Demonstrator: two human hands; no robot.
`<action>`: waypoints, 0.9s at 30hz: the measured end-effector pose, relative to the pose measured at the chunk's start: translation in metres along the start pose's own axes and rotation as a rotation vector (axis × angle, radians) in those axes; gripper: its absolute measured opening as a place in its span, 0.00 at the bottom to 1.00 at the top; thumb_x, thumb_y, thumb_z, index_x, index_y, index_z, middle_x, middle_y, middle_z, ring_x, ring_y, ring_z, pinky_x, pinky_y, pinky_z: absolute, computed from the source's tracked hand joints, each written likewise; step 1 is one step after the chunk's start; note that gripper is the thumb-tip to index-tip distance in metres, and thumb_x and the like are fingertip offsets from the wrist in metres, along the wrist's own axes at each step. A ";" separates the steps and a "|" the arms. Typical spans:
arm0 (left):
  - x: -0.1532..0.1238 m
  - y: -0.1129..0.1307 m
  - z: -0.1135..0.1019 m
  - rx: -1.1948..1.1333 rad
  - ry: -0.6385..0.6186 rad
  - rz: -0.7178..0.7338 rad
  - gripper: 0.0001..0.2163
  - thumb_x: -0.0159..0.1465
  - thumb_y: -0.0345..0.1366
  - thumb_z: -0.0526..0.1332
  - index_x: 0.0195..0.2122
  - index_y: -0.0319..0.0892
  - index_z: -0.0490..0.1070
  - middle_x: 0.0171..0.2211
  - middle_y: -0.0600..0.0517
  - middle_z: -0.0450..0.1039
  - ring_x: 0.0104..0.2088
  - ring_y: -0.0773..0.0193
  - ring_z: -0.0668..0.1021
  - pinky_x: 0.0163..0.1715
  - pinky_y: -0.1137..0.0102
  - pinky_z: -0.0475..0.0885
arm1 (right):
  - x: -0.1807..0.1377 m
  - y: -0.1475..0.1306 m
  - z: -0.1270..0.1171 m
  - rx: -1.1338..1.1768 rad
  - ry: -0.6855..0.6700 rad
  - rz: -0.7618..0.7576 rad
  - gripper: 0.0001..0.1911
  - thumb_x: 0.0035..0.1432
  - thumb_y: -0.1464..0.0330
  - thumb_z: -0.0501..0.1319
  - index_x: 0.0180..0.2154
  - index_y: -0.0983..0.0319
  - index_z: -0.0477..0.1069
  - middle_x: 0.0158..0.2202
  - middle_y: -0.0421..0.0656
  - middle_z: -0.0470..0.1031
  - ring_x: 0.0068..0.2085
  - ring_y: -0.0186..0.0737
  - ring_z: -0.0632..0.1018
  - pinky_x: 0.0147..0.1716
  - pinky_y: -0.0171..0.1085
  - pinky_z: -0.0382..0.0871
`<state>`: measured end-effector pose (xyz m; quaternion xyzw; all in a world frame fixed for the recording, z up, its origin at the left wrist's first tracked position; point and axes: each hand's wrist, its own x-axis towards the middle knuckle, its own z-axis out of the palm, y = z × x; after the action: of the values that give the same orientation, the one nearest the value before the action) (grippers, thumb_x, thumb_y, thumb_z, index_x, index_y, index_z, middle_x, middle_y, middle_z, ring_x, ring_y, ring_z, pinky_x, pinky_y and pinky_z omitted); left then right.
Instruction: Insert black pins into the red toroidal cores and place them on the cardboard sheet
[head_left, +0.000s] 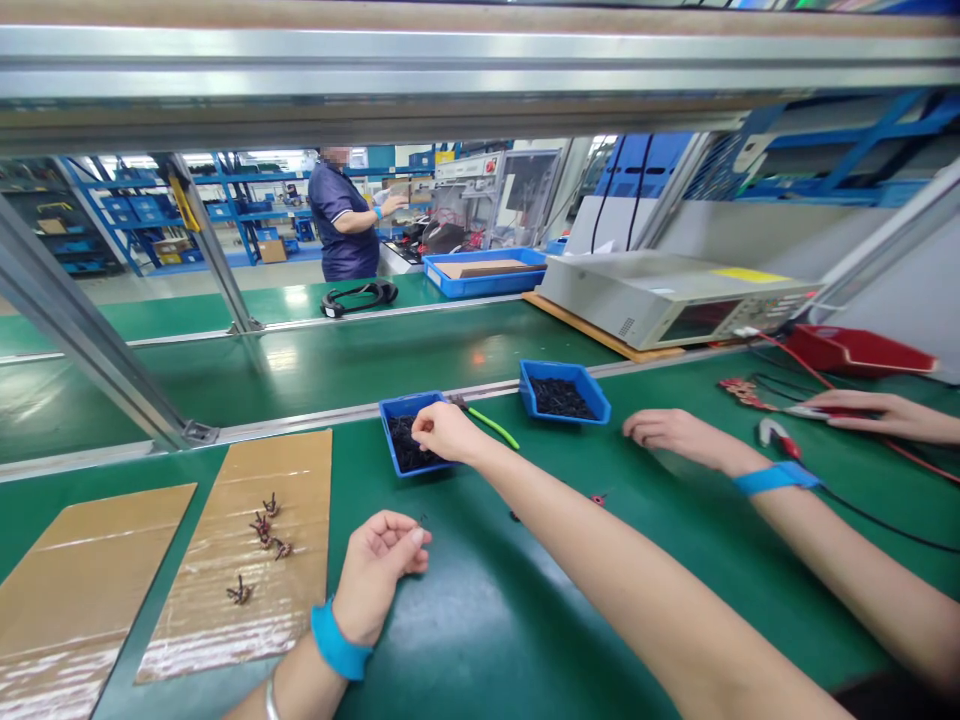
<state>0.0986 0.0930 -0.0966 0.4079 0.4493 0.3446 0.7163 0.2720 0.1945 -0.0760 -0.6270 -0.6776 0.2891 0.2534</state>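
Note:
My right hand (444, 431) reaches across the green mat to a small blue tray (391, 411) of tiny black parts, with its fingers pinched together over the parts. What they grip is too small to make out. My left hand (379, 563), with a blue wrist strap (339, 646), rests on the mat with curled fingers, and a small dark part (422, 520) lies at its fingertips. Several small brown wound components (264, 540) lie on a taped cardboard sheet (232, 610) to the left.
A second blue tray (592, 385) of black parts stands to the right, with a green-handled tool (491, 426) between the trays. A co-worker's hands (666, 433) (874, 410) work at right near red leads and a grey instrument (660, 295). Another person (341, 215) stands far back. A metal frame post (82, 335) slants at left.

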 end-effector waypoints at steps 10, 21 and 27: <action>0.001 0.004 0.002 -0.103 0.024 -0.025 0.21 0.48 0.40 0.67 0.35 0.31 0.62 0.31 0.46 0.70 0.25 0.73 0.70 0.29 0.73 0.68 | -0.044 -0.007 -0.008 0.433 0.030 0.053 0.11 0.51 0.72 0.53 0.36 0.72 0.66 0.30 0.45 0.71 0.30 0.24 0.72 0.29 0.23 0.65; 0.003 -0.001 0.002 -0.052 0.049 -0.025 0.20 0.48 0.38 0.67 0.35 0.32 0.62 0.29 0.48 0.70 0.25 0.73 0.70 0.30 0.73 0.68 | -0.120 0.005 0.018 0.463 0.132 -0.145 0.11 0.55 0.66 0.53 0.33 0.67 0.68 0.32 0.43 0.67 0.33 0.24 0.68 0.35 0.26 0.63; 0.006 -0.001 0.002 0.014 0.050 -0.022 0.19 0.49 0.39 0.66 0.36 0.32 0.62 0.30 0.47 0.69 0.26 0.72 0.71 0.31 0.73 0.68 | -0.119 0.008 0.013 0.364 0.150 -0.222 0.10 0.56 0.67 0.52 0.33 0.66 0.68 0.33 0.42 0.67 0.35 0.24 0.68 0.36 0.26 0.62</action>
<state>0.1026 0.0972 -0.0994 0.3991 0.4738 0.3434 0.7059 0.2781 0.0753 -0.0889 -0.5122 -0.6582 0.3295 0.4425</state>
